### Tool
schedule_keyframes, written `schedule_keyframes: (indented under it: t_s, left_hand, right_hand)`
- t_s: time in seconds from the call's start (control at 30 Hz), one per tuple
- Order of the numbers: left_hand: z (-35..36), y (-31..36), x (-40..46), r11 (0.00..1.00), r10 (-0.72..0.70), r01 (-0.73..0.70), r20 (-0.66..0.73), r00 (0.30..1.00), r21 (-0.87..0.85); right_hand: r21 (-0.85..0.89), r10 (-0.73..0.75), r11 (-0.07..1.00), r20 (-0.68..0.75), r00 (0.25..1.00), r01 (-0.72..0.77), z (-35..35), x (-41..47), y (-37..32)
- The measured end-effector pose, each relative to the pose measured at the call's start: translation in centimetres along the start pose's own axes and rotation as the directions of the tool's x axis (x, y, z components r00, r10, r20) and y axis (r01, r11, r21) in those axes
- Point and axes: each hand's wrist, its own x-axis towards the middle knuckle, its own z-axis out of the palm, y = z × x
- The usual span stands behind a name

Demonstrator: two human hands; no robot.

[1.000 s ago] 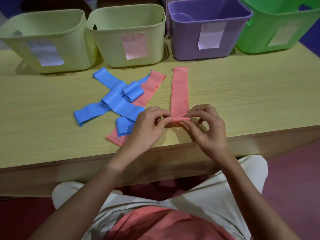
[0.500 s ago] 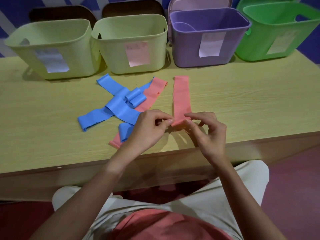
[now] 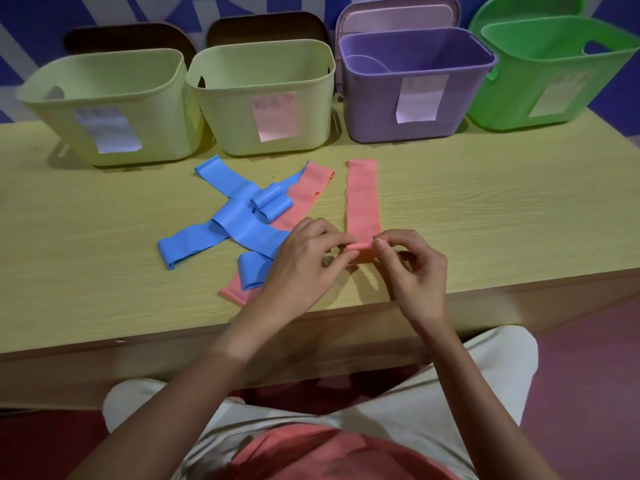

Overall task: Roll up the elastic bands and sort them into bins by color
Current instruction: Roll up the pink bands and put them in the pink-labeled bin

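- Both hands work the near end of the straight pink band (image 3: 362,199), which lies flat on the table (image 3: 485,220), running from the hands toward 12 o'clock.
- Left hand (image 3: 304,261): fingers curled, thumb and fingertips pinching the left side of the small roll (image 3: 360,245).
- Right hand (image 3: 415,268): index finger and thumb pinch the right side of the roll; the other fingers are loosely curled behind.
- Change over the last second: the near end was only pinched flat against the table; now a tight little tube sits at the fingertips. The roll has barely started, perhaps one turn.
- The flat length ahead looks almost the same as before, so most of the band is left to wind.
- Judgement: this is the opening of the roll-up; the core is set, and the next turns need even pressure from both sides or the tube will go lopsided.
- At 10 o'clock from the hands: a heap of blue bands (image 3: 239,216) crossed over a second pink band (image 3: 308,188), all unrolled, one blue loop partly curled.
- Along the far edge at 12 o'clock: two pale yellow-green bins (image 3: 114,133) (image 3: 242,133), a purple bin (image 3: 381,109), a green bin (image 3: 512,91), each with a paper label; lettering unreadable.
- Which bin takes pink, I cannot tell.
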Motion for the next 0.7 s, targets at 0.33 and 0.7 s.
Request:
schedule_keyframes:
  t_s: [0.33,0.7]
  left_hand:
    - [1.2,-0.2,0.6,0.992,0.0,-0.01,-0.077,0.997,-0.129]
    - [1.5,-0.6,0.8,0.995,-0.009,0.003,-0.053,0.999,-0.098]
  right_hand:
    - [0.065,0.061,0.996,-0.04,0.997,-0.059,0.1,-0.1,-0.2]
    - [0.049,0.045,0.998,0.031,0.998,-0.047,-0.6,0.3,0.0]
